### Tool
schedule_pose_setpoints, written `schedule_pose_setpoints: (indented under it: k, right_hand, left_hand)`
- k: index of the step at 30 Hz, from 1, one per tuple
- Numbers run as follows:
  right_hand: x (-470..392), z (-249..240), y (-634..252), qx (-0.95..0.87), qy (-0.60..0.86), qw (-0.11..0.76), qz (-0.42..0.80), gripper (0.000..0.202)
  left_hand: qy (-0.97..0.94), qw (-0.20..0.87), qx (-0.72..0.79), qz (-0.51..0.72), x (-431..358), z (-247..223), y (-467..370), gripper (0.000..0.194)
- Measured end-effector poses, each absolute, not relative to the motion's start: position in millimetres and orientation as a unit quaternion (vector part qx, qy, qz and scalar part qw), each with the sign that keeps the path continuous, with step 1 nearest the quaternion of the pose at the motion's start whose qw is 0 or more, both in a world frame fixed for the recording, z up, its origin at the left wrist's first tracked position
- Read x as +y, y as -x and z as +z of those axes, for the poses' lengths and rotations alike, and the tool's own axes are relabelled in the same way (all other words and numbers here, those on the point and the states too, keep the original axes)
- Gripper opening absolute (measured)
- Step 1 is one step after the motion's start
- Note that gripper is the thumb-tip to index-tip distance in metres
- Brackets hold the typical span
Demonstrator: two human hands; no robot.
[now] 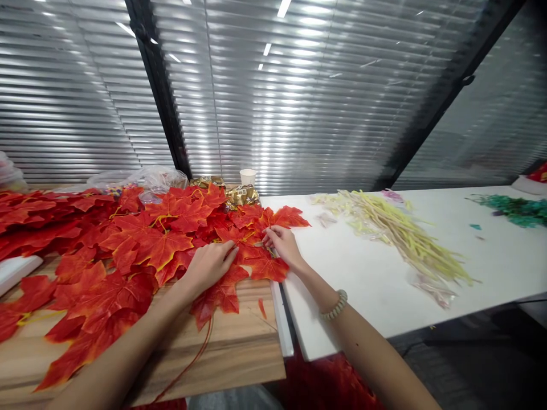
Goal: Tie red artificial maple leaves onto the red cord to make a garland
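Observation:
Red-orange artificial maple leaves with yellow edges lie heaped over the wooden table. At the right end of the heap, my left hand is closed, thumb against fingers, among the leaves; what lies in its pinch is too small to make out. Close beside it, my right hand pinches at a maple leaf, its fingertips partly hidden by the leaves. A thin reddish cord runs from under the leaves below my left hand towards the table's front edge.
The wooden table meets a white table with a narrow gap between. Yellow strips and green foliage lie on the white one. Behind the leaves are a paper cup, gold packets and clear plastic bags.

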State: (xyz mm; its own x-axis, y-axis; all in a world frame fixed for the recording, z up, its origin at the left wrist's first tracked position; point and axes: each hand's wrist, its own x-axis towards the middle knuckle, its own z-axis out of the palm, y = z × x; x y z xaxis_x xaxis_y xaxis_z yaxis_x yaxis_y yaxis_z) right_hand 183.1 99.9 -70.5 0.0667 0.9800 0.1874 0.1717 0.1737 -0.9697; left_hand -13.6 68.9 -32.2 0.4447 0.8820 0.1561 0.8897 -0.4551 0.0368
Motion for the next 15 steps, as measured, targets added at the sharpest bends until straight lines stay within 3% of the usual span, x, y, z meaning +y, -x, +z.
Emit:
schedule_pose_setpoints:
  k: [15]
  right_hand:
    - [98.8, -69.6, -183.2, -0.588, 0.52, 0.505, 0.358, 0.02]
  left_hand:
    - [0.853, 0.032, -0.516, -0.063, 68.5, -34.0, 12.0, 0.037]
